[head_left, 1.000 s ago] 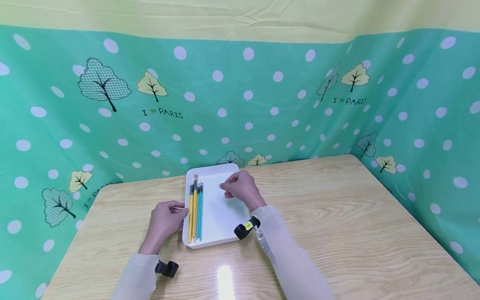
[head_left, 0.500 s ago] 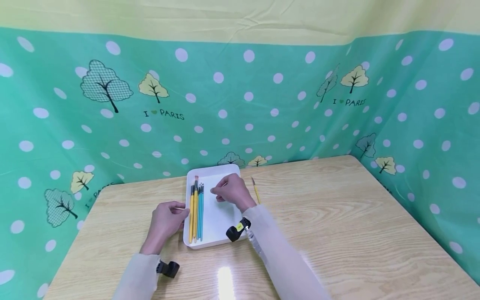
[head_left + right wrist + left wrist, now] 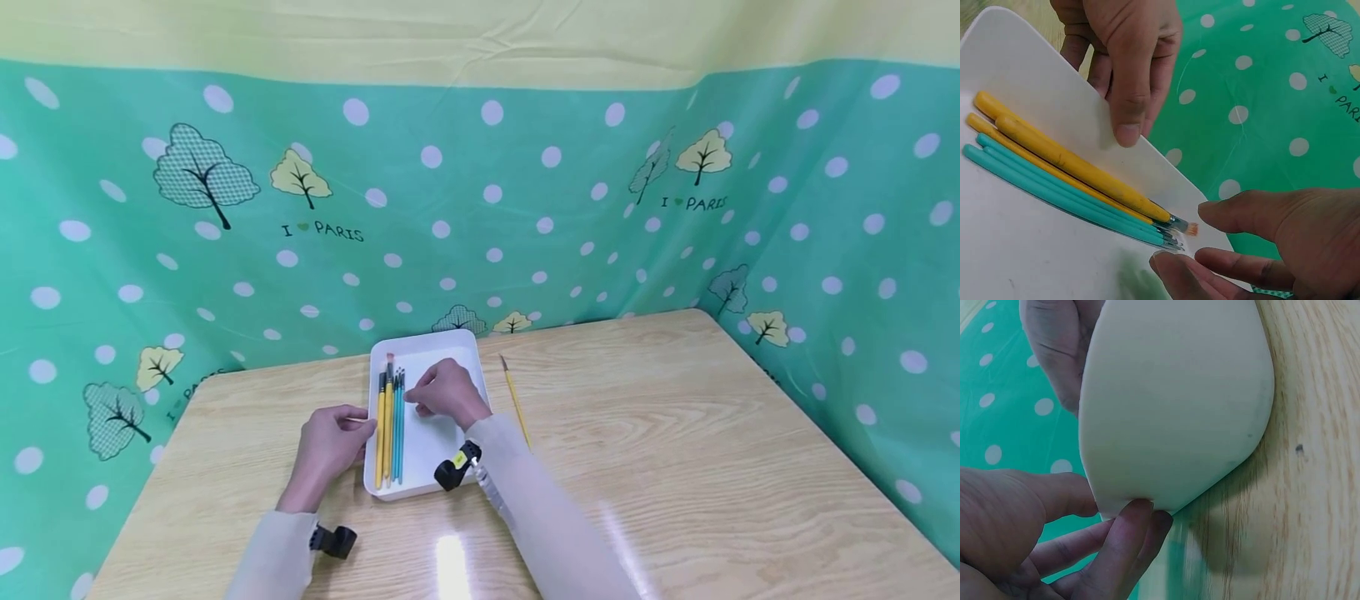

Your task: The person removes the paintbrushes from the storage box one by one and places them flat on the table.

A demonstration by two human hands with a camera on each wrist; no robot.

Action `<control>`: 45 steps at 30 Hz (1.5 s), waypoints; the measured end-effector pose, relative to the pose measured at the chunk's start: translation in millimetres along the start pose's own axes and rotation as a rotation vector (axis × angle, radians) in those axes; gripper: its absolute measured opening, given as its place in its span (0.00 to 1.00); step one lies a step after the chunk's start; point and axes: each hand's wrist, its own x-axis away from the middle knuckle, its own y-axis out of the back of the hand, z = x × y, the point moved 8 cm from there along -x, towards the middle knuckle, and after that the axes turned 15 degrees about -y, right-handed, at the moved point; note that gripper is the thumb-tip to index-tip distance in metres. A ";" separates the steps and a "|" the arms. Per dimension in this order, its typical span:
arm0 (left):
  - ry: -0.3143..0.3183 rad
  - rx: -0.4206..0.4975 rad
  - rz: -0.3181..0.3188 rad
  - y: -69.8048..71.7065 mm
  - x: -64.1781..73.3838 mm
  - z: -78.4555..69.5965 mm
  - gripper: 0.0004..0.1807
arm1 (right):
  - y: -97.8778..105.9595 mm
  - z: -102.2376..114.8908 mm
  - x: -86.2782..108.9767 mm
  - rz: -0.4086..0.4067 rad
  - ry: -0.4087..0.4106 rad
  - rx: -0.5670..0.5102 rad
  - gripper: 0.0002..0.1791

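Note:
A white tray (image 3: 431, 437) stands on the table, with several paintbrushes side by side along its left wall. Yellow-handled paintbrushes (image 3: 382, 429) lie outermost, and turquoise-handled paintbrushes (image 3: 398, 433) lie inward of them. My left hand (image 3: 330, 442) grips the tray's left wall; in the left wrist view its thumb and fingers (image 3: 1125, 544) pinch the rim. Over the tray, my right hand (image 3: 453, 392) is beside the bristle ends. In the right wrist view its thumb and fingers stand apart around the brush tips (image 3: 1175, 240), holding nothing that I can see.
A thin yellow-handled paintbrush (image 3: 516, 400) lies on the wooden table (image 3: 675, 433), just right of the tray. Behind the table hangs a green dotted curtain (image 3: 420, 275), which also runs along both sides.
My right hand has moved left across the tray to the turquoise brushes. The thin yellow brush on the table, earlier hidden by the right arm, now shows. My left hand keeps its grip.

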 end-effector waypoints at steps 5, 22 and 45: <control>-0.006 -0.001 0.000 -0.3 0.3 -0.1 0.19 | -9.3 -0.1 -0.2 0.020 -0.013 -0.015 0.08; -0.043 0.008 -0.005 1.4 -0.1 -1.3 0.19 | -37.0 10.0 4.0 0.013 0.030 0.065 0.09; -0.067 0.010 -0.012 1.4 0.3 -3.8 0.18 | -55.4 10.9 -4.5 -0.087 -0.051 0.116 0.13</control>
